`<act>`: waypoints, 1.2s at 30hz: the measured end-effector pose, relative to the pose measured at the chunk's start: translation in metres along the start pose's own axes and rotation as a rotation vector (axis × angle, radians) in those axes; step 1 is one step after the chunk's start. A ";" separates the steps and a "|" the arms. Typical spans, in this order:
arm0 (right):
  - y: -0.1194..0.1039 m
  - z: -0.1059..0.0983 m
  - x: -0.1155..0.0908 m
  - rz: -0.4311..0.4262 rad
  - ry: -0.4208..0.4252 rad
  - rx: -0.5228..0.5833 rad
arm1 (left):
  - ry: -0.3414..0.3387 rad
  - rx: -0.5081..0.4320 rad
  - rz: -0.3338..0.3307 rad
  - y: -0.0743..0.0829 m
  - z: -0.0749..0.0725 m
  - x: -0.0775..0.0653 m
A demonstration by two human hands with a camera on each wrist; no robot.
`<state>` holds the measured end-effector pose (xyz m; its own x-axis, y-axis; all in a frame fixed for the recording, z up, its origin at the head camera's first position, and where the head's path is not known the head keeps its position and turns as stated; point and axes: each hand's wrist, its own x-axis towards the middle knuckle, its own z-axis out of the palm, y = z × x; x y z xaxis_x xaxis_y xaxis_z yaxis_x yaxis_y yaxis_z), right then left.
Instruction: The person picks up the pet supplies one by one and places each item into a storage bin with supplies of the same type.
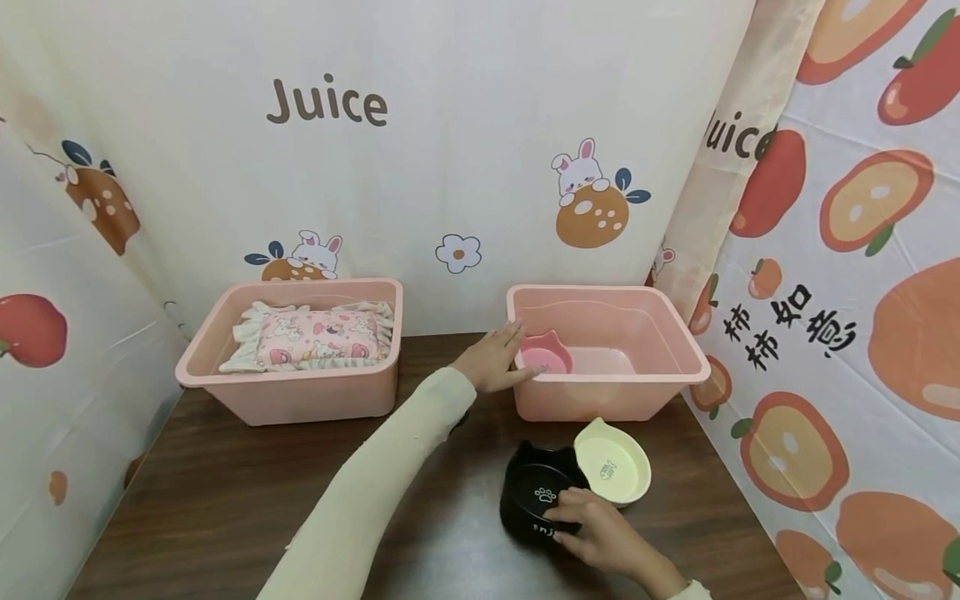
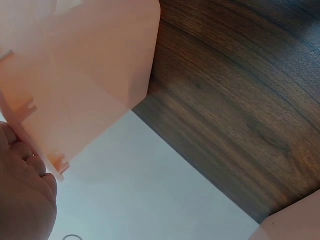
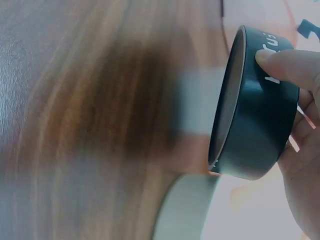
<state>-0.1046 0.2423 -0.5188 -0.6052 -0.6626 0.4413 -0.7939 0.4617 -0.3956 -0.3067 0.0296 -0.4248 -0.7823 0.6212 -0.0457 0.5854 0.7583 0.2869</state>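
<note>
In the head view my right hand (image 1: pixel 597 533) grips a black cat-eared bowl (image 1: pixel 525 508) with a paw print by its near right side. In the right wrist view the thumb presses the lettered outer wall of this bowl (image 3: pixel 260 120). Just behind it, a pale yellow cat-eared bowl (image 1: pixel 611 467) with a fish-bone print sits partly overlapped. My left hand (image 1: pixel 489 360) holds the front left corner of the right pink bin (image 1: pixel 592 400); the left wrist view shows bent fingers (image 2: pixel 35 165) at its rim. Inside that bin lies a pink cat-eared bowl (image 1: pixel 551 350).
A second pink bin (image 1: pixel 322 400) stands at the left, containing a frilled pink patterned cushion (image 1: pixel 318 336). Both bins stand toward the back of the dark wooden table (image 1: pixel 225 500). Printed cloth (image 1: pixel 450 150) hangs behind and along both sides.
</note>
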 end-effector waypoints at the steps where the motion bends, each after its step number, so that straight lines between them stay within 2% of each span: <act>1: -0.002 -0.004 -0.001 -0.017 0.015 0.001 | 0.003 -0.001 -0.002 0.000 0.000 0.000; 7: -0.013 -0.028 -0.003 -0.072 0.077 0.005 | 0.011 -0.001 -0.003 -0.002 0.002 0.000; 13: -0.023 -0.055 -0.001 -0.072 0.096 0.024 | 0.011 0.001 0.008 -0.004 0.002 -0.001; 19: -0.027 -0.080 0.006 -0.103 0.160 0.021 | 0.016 0.020 0.017 -0.005 0.002 -0.003; 25: -0.024 -0.101 0.014 -0.104 0.202 -0.018 | 0.005 0.024 0.008 -0.004 0.003 -0.002; 36: -0.008 -0.138 0.039 -0.066 0.184 -0.155 | -0.019 0.046 0.027 0.000 -0.002 0.000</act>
<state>-0.1299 0.2941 -0.3878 -0.5412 -0.5822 0.6067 -0.8229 0.5153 -0.2395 -0.3070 0.0295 -0.4228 -0.7624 0.6446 -0.0567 0.6155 0.7494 0.2442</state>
